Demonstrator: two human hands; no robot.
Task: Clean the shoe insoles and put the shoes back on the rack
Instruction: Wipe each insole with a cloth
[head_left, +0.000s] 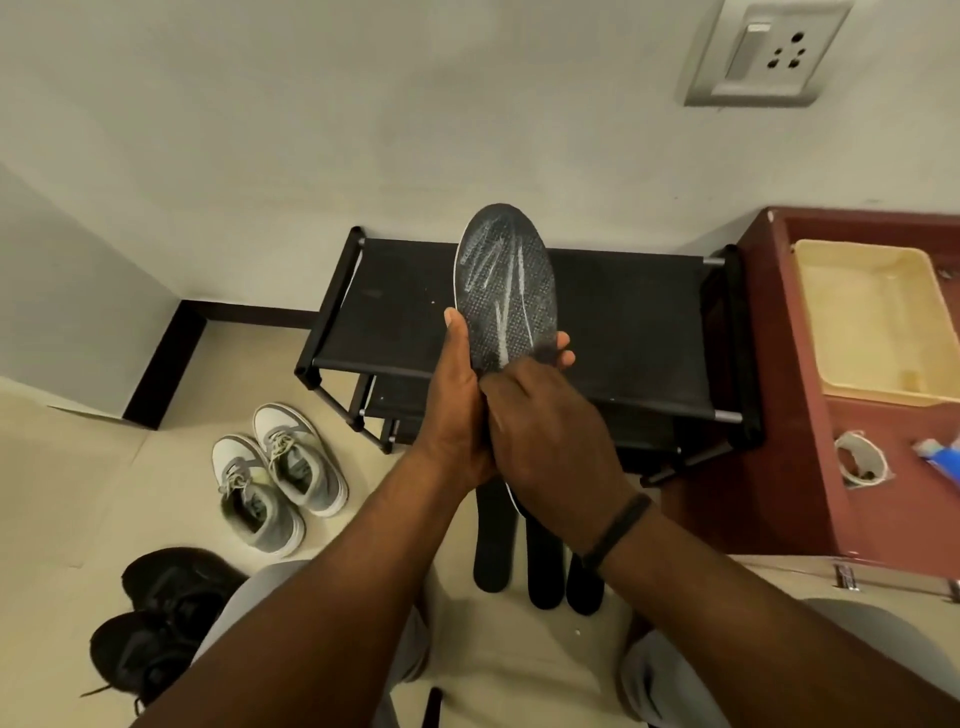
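Insole (506, 291): dark grey with pale streaks, held up in front of the black shoe rack (639, 332).
Left hand (454, 410): thumb and fingers wrap around the insole's lower part.
Right hand (550, 436): lies over the insole's lower end; cannot tell if its fingers grip anything.
Floor: three dark insoles (540, 561) lie side by side under the arms.
Grey shoes (275, 473): a pair left of the rack.
Black shoes (156, 618): nearer, bottom left.
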